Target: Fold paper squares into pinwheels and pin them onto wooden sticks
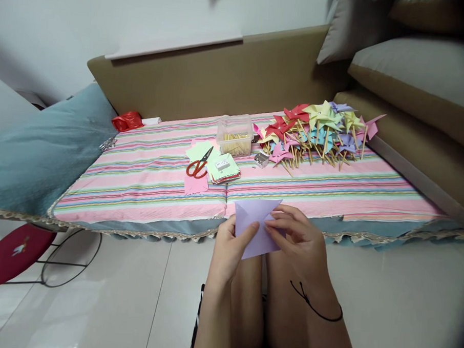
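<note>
A square of purple paper (255,241) is held above my lap, with slits running in from its corners. My left hand (231,243) grips its left side, the thumb lying on top near the middle. At the right side, my right hand (298,236) has its fingers and thumb pinched on the paper close to the centre, where a corner flap looks lifted. Beyond my hands, red-handled scissors (197,168) rest on loose paper beside a stack of coloured squares (226,175).
On the striped cover (139,185) stand a clear box of sticks (234,143), a small box of metal pins (261,159) and a pile of finished pinwheels (318,129). A red bag (127,121) lies at the back left. A red stool (17,254) is on the floor.
</note>
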Tool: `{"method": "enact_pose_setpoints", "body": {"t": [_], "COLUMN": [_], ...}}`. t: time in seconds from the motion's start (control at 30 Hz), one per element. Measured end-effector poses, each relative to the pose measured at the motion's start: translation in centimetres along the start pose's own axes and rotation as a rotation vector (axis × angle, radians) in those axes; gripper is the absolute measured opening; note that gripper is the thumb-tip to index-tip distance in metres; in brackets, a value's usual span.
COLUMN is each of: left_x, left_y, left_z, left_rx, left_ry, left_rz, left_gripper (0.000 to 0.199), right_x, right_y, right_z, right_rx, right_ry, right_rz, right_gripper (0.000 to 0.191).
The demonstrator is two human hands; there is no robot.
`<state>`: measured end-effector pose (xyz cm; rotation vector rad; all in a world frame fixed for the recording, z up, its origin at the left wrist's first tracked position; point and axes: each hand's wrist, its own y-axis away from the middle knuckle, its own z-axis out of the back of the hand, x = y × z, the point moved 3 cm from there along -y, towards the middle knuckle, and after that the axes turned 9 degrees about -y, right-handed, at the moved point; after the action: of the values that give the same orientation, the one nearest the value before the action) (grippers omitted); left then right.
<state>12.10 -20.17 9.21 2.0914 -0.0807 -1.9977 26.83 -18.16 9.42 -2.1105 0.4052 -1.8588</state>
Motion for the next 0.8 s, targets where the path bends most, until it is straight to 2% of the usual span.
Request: {"method": "enact_pose_setpoints", "body": {"t": [0.23, 0.47, 0.7, 0.8], "left_x": [-0.03, -0.28, -0.58, -0.34], "left_y": [-0.11, 0.12, 0.19, 0.12], "left_z": [0.03, 0.16, 0.37, 0.38], "left_rx": [-0.005, -0.021, -0.046, -0.066], "left_ry": [-0.059, -0.141, -0.163, -0.159], "left_rz": [-0.029, -0.080, -0.085, -0.071], "left_gripper": [0.025, 0.019, 0.018, 0.019], "right_x": [-0.25, -0.26, -0.22, -0.28], "right_y": [0.05, 0.11, 0.22, 0.28], "right_z": [0.23, -0.07, -0.24, -0.26], "right_rx": [0.034, 0.011, 0.041, 0.049], "right_ry": [0.063, -0.024, 0.005, -0.007], "right_rz": [0.041, -0.008, -0.021, -0.063], "right_gripper": [0.015, 0.010, 0.011, 0.004]}}
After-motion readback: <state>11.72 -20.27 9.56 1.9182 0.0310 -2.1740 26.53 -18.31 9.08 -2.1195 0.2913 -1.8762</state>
